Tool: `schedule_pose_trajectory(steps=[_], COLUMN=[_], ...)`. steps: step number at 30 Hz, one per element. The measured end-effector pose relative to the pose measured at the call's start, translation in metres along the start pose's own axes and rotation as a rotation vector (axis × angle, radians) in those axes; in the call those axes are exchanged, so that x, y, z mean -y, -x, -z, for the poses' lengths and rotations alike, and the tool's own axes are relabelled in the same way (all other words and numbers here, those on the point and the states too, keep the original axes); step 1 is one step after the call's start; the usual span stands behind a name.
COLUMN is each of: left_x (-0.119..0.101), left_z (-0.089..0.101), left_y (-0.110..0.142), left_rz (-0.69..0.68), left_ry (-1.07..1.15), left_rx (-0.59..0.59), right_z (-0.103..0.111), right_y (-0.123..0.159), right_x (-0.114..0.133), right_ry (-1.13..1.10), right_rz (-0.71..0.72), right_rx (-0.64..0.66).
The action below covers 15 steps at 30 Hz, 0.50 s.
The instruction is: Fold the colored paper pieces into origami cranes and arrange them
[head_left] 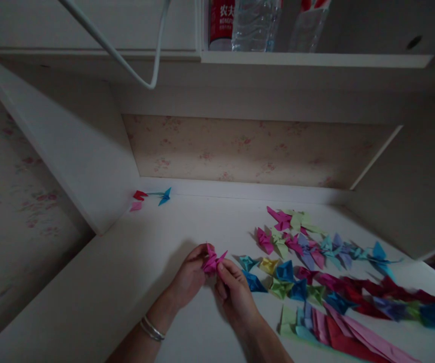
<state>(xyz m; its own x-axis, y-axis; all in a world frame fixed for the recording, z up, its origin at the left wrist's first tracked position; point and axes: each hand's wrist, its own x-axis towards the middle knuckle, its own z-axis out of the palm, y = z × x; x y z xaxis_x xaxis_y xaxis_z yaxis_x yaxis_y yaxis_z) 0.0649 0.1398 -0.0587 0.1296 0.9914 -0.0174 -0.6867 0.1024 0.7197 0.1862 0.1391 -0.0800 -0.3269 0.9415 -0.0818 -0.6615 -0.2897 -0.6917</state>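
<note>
A magenta folded-paper crane (211,262) is pinched between my two hands above the white desk. My left hand (189,275) grips its left side, the fingers partly behind the paper. On its right side, my right hand (236,287) holds it between thumb and fingers. Close to the right hand lie folded paper pieces: a blue one (254,282), a teal one (247,262) and a yellow one (268,265). Farther back on the right, rows of finished-looking cranes (308,247) in magenta, green, purple and blue rest on the desk.
Flat folded strips (338,327) in green, pink and red lie at the front right. A blue paper crane (165,196) and red paper (140,195) sit at the back left. Overhead, a shelf (315,59) holds bottles (255,25); a white bent tube (126,63) hangs down.
</note>
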Motion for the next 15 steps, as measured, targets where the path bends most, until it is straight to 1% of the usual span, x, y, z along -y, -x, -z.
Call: schedule_pose_trajectory(steps=[5, 8, 11, 13, 15], left_x=[-0.002, -0.002, -0.002, -0.002, -0.002], left_z=[0.003, 0.008, 0.011, 0.011, 0.011], left_y=[-0.004, -0.006, -0.007, -0.007, -0.007], left_rz=[-0.013, -0.013, -0.016, -0.004, 0.006], left_ry=[-0.004, 0.01, 0.021, 0.02, 0.017], left_rx=[-0.029, -0.074, -0.099, -0.097, -0.095], right_z=[0.004, 0.003, -0.001, -0.004, -0.004], right_y=[0.008, 0.018, 0.027, 0.027, 0.019], right_x=[-0.001, 0.01, 0.04, 0.068, 0.098], right_ry=[0.144, 0.273, 0.46, 0.601, 0.789], right_rz=[0.072, 0.09, 0.081, 0.091, 0.109], right_rx=[-0.037, -0.086, -0.038, 0.022, 0.058])
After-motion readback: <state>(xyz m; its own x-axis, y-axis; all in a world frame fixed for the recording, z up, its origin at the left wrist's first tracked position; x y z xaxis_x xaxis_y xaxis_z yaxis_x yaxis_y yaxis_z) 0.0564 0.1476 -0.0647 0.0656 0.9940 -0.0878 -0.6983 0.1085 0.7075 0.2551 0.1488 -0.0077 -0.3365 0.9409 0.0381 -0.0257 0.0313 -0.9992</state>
